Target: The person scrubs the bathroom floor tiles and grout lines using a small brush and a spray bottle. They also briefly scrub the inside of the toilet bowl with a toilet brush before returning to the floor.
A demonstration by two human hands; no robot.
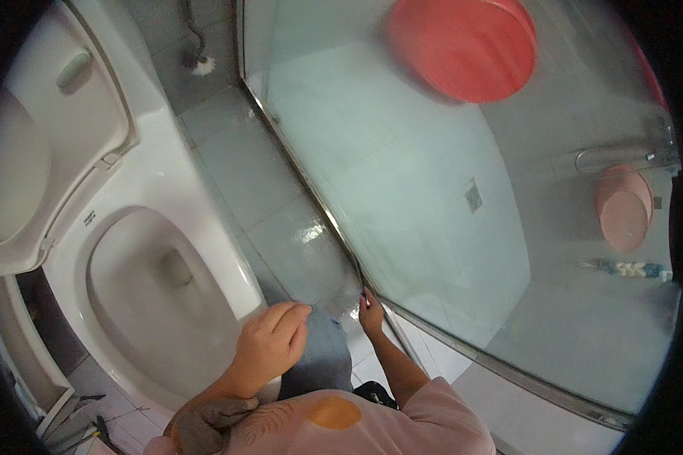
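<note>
My right hand (370,312) is closed on a thin dark tool (359,270), whose kind I cannot make out. The tool's narrow end points up along the metal bottom rail (319,201) of the glass shower screen; whether it touches the rail is unclear. Over my bent knee in blue jeans (319,353), my left hand (273,341) is loosely closed, its fingers bent together with nothing seen in them. A grey-brown cloth (212,425) lies over my left forearm. Close on the left stands a white toilet (224,273) with its seat and lid raised.
Behind the glass are a red basin (478,57), a pink basin (624,216) and a floor drain (473,196). A toilet brush (203,65) is by the far wall. Tools (102,432) lie at the lower left. Grey floor tiles (262,189) look wet between toilet and screen.
</note>
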